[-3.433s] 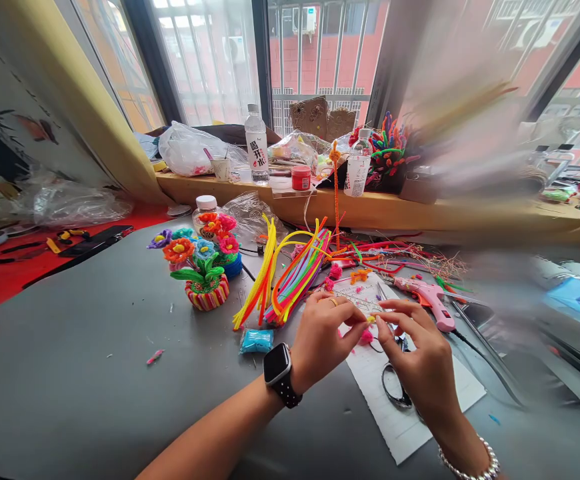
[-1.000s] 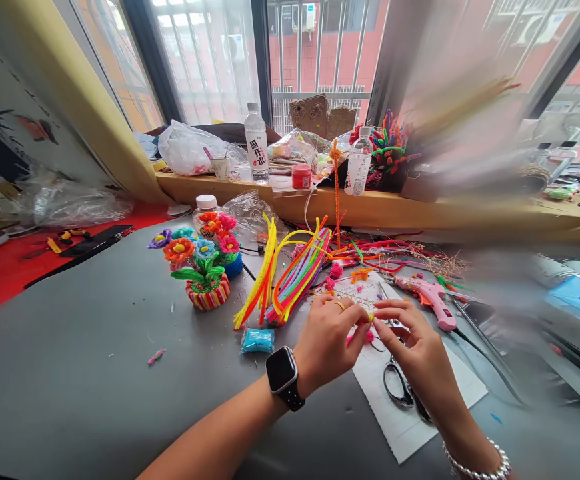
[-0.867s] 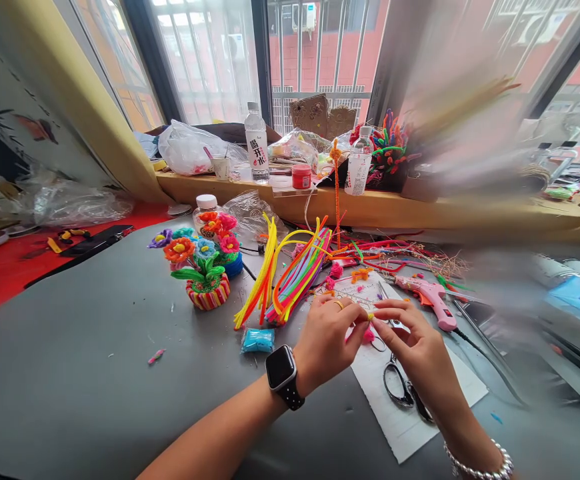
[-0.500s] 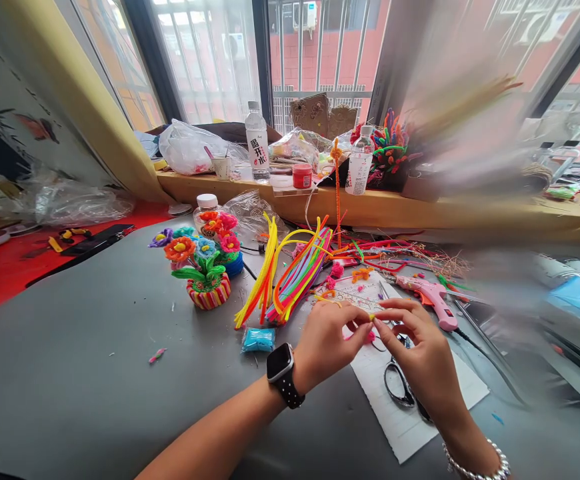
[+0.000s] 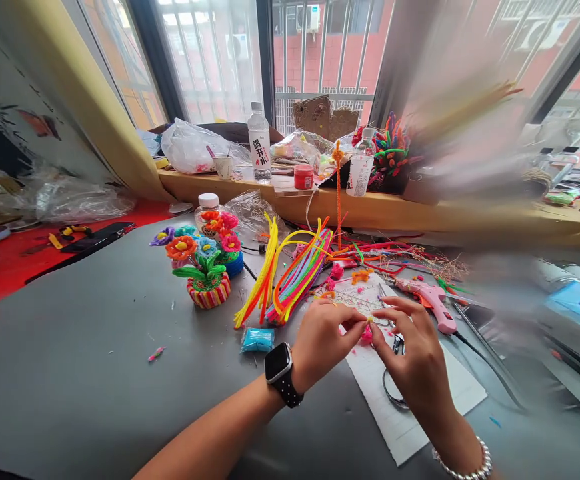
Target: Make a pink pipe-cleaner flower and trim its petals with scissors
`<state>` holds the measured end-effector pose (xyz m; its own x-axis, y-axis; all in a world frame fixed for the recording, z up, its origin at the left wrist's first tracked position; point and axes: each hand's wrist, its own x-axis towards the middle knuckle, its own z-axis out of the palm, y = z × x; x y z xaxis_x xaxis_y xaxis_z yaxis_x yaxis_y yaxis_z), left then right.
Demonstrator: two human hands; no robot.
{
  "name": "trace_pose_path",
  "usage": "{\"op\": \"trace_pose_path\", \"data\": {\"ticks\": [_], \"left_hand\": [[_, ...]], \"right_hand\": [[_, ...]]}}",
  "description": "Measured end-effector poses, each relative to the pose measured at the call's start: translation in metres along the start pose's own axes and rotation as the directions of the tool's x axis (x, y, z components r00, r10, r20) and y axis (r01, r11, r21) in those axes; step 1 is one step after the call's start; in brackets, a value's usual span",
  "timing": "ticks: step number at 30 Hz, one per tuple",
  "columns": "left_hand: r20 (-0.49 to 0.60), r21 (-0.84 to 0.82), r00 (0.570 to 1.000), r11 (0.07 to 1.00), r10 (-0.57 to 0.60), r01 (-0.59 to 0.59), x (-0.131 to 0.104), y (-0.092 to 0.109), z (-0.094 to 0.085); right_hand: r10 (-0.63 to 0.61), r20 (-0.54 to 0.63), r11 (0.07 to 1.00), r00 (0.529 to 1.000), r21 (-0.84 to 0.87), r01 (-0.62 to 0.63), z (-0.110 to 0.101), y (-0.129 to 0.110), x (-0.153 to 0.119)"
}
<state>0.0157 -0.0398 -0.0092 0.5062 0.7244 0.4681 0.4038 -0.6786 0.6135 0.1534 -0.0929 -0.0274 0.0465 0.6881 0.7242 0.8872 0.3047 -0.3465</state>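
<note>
My left hand (image 5: 326, 337), with a black watch at the wrist, pinches a tiny yellow piece (image 5: 369, 321) between thumb and index finger. Close on its right, my right hand (image 5: 413, 353) has its thumb and fingers apart around that piece, with nothing visible between them. Both are above a white paper sheet (image 5: 410, 427). Scissors (image 5: 395, 393) lie on the sheet, partly hidden by my right hand. A bundle of colourful pipe cleaners (image 5: 303, 273) and a small blue packet (image 5: 257, 339) are left of the hands.
Fuzzy flowers stand in a striped pot (image 5: 209, 291) at the left. A pink glue gun (image 5: 437, 307) with a black cord lies to the right. Behind, a ledge (image 5: 230, 188) holds bottles (image 5: 259, 150), a red jar (image 5: 303, 177) and plastic bags. Part of another person's hand shows at the far left.
My right hand's fingers have spread and moved slightly left, away from the yellow piece. My left hand still pinches it. The far-left person's hand has shifted a little.
</note>
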Motion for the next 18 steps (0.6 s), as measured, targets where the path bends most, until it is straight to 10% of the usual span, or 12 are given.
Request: {"op": "trace_pose_path", "data": {"ticks": [18], "left_hand": [[-0.044,-0.064,0.999,0.998,-0.008,0.005,-0.0007,0.0049,0.0012]], "right_hand": [[0.031,0.049,0.998,0.998,0.044,-0.033,0.0013,-0.0003,0.0003]]}}
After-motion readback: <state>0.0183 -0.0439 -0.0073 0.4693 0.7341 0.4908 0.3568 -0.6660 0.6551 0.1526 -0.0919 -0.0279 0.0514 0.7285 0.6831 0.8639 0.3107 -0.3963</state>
